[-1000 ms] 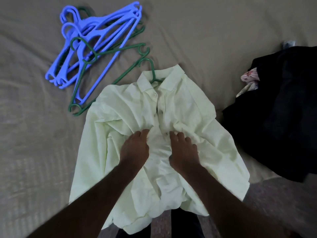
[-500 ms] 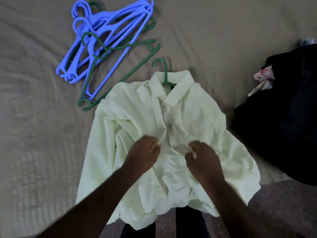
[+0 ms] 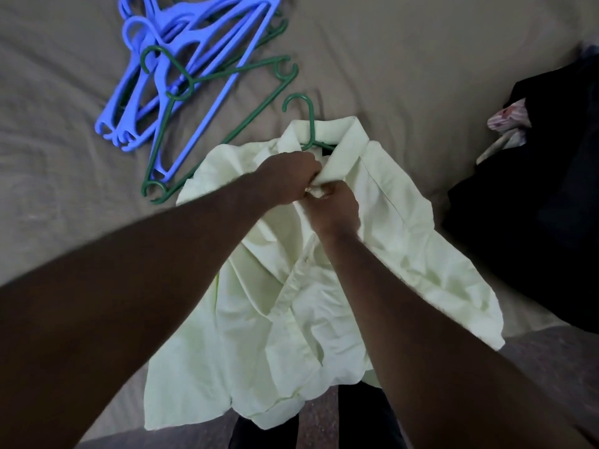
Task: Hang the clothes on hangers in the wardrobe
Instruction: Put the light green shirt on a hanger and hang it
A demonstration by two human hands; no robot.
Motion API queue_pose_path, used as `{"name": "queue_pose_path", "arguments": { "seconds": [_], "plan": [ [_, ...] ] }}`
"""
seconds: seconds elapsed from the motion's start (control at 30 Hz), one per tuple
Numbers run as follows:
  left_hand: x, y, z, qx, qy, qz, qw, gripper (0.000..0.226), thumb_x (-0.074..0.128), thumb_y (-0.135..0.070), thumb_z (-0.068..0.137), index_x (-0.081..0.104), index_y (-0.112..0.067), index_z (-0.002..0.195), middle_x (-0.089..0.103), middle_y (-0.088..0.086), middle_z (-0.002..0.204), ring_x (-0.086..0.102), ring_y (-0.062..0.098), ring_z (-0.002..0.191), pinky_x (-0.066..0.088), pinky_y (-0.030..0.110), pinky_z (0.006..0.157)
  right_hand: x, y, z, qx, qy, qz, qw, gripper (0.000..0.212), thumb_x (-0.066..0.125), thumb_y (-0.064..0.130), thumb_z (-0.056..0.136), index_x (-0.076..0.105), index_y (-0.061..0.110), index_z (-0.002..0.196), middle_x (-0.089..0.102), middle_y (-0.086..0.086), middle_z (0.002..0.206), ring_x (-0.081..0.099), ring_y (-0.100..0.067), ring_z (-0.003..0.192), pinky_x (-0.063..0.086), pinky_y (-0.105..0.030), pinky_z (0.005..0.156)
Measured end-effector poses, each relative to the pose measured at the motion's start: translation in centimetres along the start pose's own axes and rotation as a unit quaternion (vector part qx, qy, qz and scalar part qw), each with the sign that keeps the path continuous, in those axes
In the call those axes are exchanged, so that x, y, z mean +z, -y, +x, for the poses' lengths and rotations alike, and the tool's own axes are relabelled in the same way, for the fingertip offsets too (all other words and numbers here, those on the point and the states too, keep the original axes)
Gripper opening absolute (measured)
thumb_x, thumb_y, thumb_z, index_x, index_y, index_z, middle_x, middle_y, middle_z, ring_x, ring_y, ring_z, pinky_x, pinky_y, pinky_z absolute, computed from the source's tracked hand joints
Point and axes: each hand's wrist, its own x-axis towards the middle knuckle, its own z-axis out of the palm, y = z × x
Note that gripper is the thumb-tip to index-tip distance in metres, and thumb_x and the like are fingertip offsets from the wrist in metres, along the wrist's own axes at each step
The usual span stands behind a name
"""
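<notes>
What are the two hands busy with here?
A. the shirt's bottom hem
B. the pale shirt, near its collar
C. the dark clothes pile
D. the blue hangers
B: the left hand and right hand both pinch the shirt just under its collar, by the green hanger.

tally of clothes, hangers and hands

one pale green shirt (image 3: 405,254); two hands, left hand (image 3: 288,179) and right hand (image 3: 334,209); two green hangers plainly seen, the collar hanger (image 3: 309,124) and the loose green hanger (image 3: 240,68); blue hangers (image 3: 201,34) stacked, about four, overlap hides the exact count; one dark heap of clothes (image 3: 534,189); one pink patterned cloth (image 3: 509,115).
</notes>
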Motion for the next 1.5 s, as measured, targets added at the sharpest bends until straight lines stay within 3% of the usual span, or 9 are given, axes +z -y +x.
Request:
{"name": "queue_pose_path", "arguments": {
  "seconds": [0.2, 0.47, 0.63, 0.7, 0.8, 1.03, 1.2, 1.37, 1.5],
  "plan": [
    [-0.3, 1.2, 0.4, -0.074, -0.025, -0.215, 0.973, 0.010, 0.068, -0.009, 0.085, 0.073, -0.008, 0.094, 0.067, 0.002, 0.079, 0.058, 0.012, 0.074, 0.045, 0.025, 0.068, 1.5, 0.3, 0.2, 0.016, -0.074, -0.071, 0.995, 0.057, 0.069, 0.061, 0.070, 0.054, 0.022, 0.109, 0.066, 0.005, 0.108, 0.060, -0.026, 0.111, 0.041, -0.046, 0.094],
    [0.7, 1.7, 0.1, -0.087, -0.032, -0.267, 0.959, 0.010, 0.066, -0.011, 0.091, 0.071, -0.007, 0.099, 0.068, 0.002, 0.090, 0.056, 0.008, 0.079, 0.033, 0.001, 0.056, 0.7, 0.2, 1.3, 0.064, -0.049, 0.011, 0.997, 0.024, 0.058, 0.042, 0.085, 0.062, 0.021, 0.096, 0.066, 0.009, 0.093, 0.060, -0.023, 0.098, 0.044, -0.042, 0.094],
    [1.4, 1.7, -0.1, -0.108, -0.035, -0.308, 0.945, 0.012, 0.061, -0.012, 0.093, 0.070, -0.006, 0.100, 0.065, 0.002, 0.085, 0.054, 0.008, 0.075, 0.039, 0.013, 0.063, -0.3, 0.1, 1.4, 0.075, -0.042, 0.162, 0.983, 0.030, 0.059, 0.018, 0.084, 0.042, 0.013, 0.060, 0.044, 0.001, 0.060, 0.040, -0.020, 0.059, 0.036, -0.024, 0.054],
    [1.4, 1.8, -0.2, -0.113, -0.031, -0.326, 0.938, 0.013, 0.061, -0.015, 0.094, 0.070, -0.008, 0.100, 0.067, 0.002, 0.088, 0.056, 0.010, 0.080, 0.041, 0.018, 0.067, -0.5, -0.4, 1.0, 0.095, -0.021, 0.279, 0.955, 0.030, 0.059, 0.013, 0.080, 0.036, 0.017, 0.062, 0.040, -0.004, 0.061, 0.037, -0.019, 0.059, 0.033, -0.030, 0.053],
    [1.4, 1.8, -0.4, -0.117, -0.018, -0.332, 0.936, 0.011, 0.059, -0.016, 0.096, 0.068, -0.012, 0.101, 0.060, -0.008, 0.077, 0.051, 0.001, 0.068, 0.036, 0.004, 0.053, -0.8, -1.3, 0.3, 0.126, 0.030, 0.388, 0.913, 0.029, 0.058, -0.001, 0.084, 0.041, 0.016, 0.068, 0.042, -0.005, 0.061, 0.041, -0.014, 0.053, 0.037, -0.025, 0.049],
    [1.2, 2.0, -0.8, -0.113, -0.022, -0.328, 0.938, 0.010, 0.070, -0.020, 0.088, 0.073, -0.014, 0.096, 0.059, -0.014, 0.069, 0.052, -0.004, 0.060, 0.035, 0.006, 0.051, -0.7, -2.1, -0.2, 0.098, 0.074, 0.374, 0.919, 0.025, 0.063, 0.006, 0.093, 0.057, 0.009, 0.068, 0.055, -0.004, 0.060, 0.051, -0.009, 0.050, 0.045, -0.020, 0.051],
    [1.2, 1.7, -0.7, -0.105, -0.038, -0.318, 0.941, 0.010, 0.066, -0.015, 0.091, 0.071, -0.010, 0.097, 0.066, -0.003, 0.080, 0.057, 0.006, 0.072, 0.038, 0.006, 0.058, -0.3, -2.0, -0.1, 0.095, 0.069, 0.351, 0.929, 0.019, 0.061, 0.012, 0.094, 0.061, 0.005, 0.076, 0.061, -0.004, 0.064, 0.056, -0.009, 0.052, 0.047, -0.022, 0.055],
    [0.4, 1.7, -0.6, -0.113, -0.024, -0.383, 0.917, 0.010, 0.061, -0.014, 0.093, 0.068, -0.008, 0.096, 0.069, 0.008, 0.081, 0.061, 0.012, 0.069, 0.052, 0.029, 0.070, 0.6, -0.8, -0.1, 0.107, 0.069, 0.396, 0.909, 0.022, 0.059, 0.013, 0.097, 0.060, 0.006, 0.076, 0.062, -0.005, 0.068, 0.058, -0.012, 0.058, 0.050, -0.020, 0.056],
    [-0.3, 2.2, -1.2, -0.101, -0.005, -0.408, 0.907, 0.010, 0.063, -0.011, 0.091, 0.069, -0.005, 0.098, 0.066, 0.012, 0.079, 0.058, 0.011, 0.067, 0.050, 0.017, 0.060, 1.3, 0.4, -0.2, 0.127, 0.063, 0.450, 0.882, 0.025, 0.054, 0.013, 0.100, 0.060, 0.008, 0.077, 0.060, -0.003, 0.067, 0.058, -0.007, 0.054, 0.052, -0.019, 0.057]
  ]
}}
